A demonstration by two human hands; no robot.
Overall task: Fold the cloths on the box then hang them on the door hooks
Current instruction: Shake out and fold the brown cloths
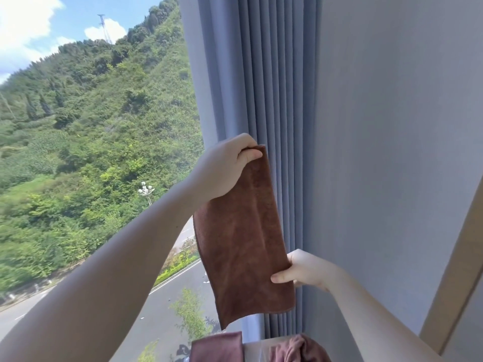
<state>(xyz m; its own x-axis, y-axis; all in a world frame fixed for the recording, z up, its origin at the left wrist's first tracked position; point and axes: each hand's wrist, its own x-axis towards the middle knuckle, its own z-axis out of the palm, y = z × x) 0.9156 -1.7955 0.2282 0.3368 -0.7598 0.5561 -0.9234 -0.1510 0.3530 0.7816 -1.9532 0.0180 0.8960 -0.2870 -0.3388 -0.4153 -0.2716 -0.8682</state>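
**Brown cloth held up by the curtain**

Head view: the brown cloth (243, 236) hangs lengthwise at centre frame, before the blue curtain (261, 74). The left hand (230, 165) pinches its top corner; the right hand (303, 270) grips its lower right edge. At the bottom edge, two pinkish cloths (217, 347) lie on the box (257, 350). A green hillside (91, 126) fills the window on the left.

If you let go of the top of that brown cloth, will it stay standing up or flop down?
Probably flop. The brown cloth hangs limp from the left hand, whose grip pinches its top corner, so it looks soft. It seems light too, since fingertips alone hold it. The right hand steadies its side edge; the fuzzy surface likely isn't slippery.
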